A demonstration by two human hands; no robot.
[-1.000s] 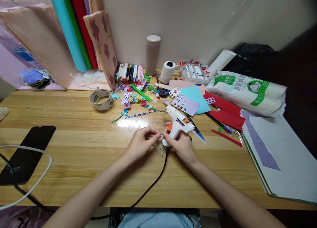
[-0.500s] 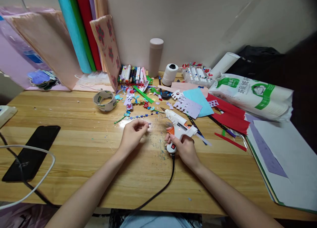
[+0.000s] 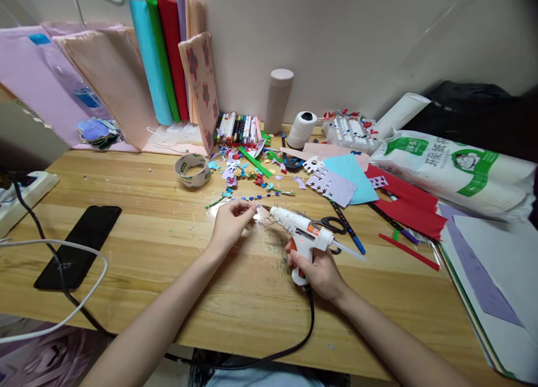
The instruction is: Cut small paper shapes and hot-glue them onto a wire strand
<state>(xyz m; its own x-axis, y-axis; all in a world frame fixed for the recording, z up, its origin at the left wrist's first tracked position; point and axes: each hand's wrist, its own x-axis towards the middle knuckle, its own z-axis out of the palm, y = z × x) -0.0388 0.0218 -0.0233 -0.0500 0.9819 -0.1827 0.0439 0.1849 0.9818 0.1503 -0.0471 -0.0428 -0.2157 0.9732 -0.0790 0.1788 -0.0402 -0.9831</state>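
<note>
My right hand (image 3: 321,272) is wrapped round the handle of a white hot glue gun (image 3: 300,227), fingers at its orange trigger. The gun's dark nozzle points left, close to the fingertips of my left hand (image 3: 233,224). Those fingers are pinched on a small purple paper piece (image 3: 258,206), mostly hidden; its shape is too small to make out. Just behind lies a row of small blue paper shapes (image 3: 252,197) along a thin stem. Scissors with black handles (image 3: 334,224) lie partly behind the gun.
A tape roll (image 3: 192,171), paper scraps (image 3: 239,174), markers (image 3: 237,128) and a thread spool (image 3: 301,130) stand or lie toward the wall. At left are a phone (image 3: 78,247) and cables. Red paper (image 3: 407,199) and a bag of paper cups (image 3: 458,171) are at right.
The glue gun has tilted and its nozzle has come left and down to my left fingertips. The scissors behind it now show. The whole view has shifted, with the scene sliding right.
</note>
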